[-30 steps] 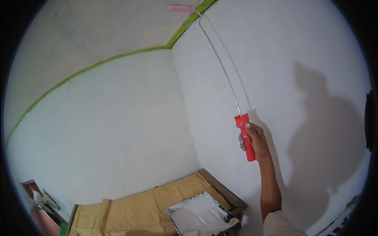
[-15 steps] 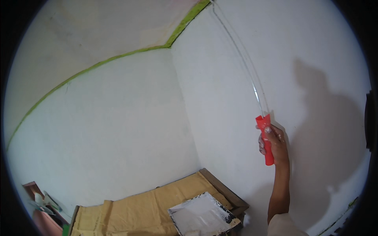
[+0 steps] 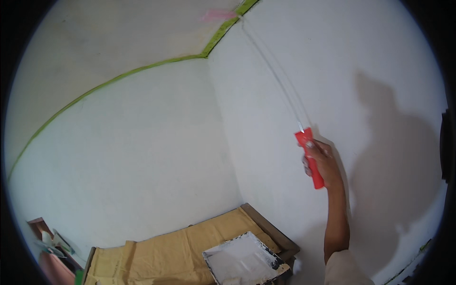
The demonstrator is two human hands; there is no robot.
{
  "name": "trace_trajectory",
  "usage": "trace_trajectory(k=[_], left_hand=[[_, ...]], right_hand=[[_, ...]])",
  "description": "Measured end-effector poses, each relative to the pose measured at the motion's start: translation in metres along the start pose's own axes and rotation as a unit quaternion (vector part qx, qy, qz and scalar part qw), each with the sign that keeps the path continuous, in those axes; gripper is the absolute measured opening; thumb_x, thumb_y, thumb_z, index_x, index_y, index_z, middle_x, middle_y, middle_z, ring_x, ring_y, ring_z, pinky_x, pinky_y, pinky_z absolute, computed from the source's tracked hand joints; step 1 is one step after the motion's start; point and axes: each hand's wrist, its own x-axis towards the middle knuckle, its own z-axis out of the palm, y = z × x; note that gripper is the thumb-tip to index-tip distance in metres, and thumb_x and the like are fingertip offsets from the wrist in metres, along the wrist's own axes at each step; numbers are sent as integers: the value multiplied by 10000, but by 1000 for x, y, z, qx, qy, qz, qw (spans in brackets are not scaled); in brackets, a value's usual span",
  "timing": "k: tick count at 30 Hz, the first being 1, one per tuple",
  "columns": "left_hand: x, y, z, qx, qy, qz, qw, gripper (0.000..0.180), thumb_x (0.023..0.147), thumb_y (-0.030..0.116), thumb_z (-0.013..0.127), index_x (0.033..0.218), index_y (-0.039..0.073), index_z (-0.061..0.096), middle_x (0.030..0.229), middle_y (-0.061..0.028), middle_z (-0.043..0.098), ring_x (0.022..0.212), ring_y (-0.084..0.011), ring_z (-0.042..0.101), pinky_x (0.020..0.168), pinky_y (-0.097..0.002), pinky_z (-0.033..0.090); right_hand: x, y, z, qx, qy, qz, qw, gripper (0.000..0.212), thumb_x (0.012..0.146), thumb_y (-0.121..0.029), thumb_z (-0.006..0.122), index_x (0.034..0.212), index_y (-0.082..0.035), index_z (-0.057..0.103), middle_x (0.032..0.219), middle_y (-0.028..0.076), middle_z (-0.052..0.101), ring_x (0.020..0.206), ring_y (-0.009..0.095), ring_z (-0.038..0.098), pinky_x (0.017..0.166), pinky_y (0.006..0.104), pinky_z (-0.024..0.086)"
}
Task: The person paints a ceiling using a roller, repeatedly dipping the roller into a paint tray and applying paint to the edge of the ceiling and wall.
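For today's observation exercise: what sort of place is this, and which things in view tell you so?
Probably a room being painted: green masking tape edges the ceiling, the right hand holds a red-handled long roller at the white wall, and a paint tray rests on brown sheeting.

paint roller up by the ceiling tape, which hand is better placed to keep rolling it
Right. The right hand grips the red handle of the paint roller, whose thin shaft reaches the green tape line. The left hand is out of view.
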Motion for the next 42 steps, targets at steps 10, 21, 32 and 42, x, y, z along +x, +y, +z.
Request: trace_trajectory(k=[10, 21, 32, 42], left_hand=[[20, -41, 27, -3, 28, 49, 998, 355, 782, 231, 604, 1039, -14, 625, 949, -238, 657, 811, -371, 622, 698, -477, 488], [6, -4, -2, -46, -21, -43, 998, 358, 814, 228, 605, 1071, -21, 615, 939, -225, 659, 796, -363, 622, 685, -465, 490], [-4, 2, -18, -10, -61, -6, 998, 393, 807, 243, 609, 1101, -17, 596, 1043, -243, 635, 909, -399, 603, 779, -501, 468], [5, 0, 1, -13, -34, -33, 999, 310, 725, 52, 599, 1016, 2, 505, 960, -156, 569, 1034, -329, 480, 910, -468, 376]], right_hand=[[6, 10, 2, -5, 21, 4, 1000, 371, 947, -392, 550, 950, -21, 569, 566, 8, 463, 441, 76, 426, 420, 232, 372], [40, 11, 29, -17, -21, -22, 999, 261, 923, -292, 607, 929, -34, 574, 597, -4, 484, 457, 67, 439, 415, 239, 363], [87, 31, 60, -55, -25, 8, 998, 367, 929, -380, 573, 988, -18, 581, 604, 6, 500, 438, 69, 451, 416, 217, 386], [91, 28, 77, -44, -16, -2, 999, 306, 911, -336, 602, 906, -32, 565, 607, 3, 492, 464, 74, 457, 431, 240, 391]])
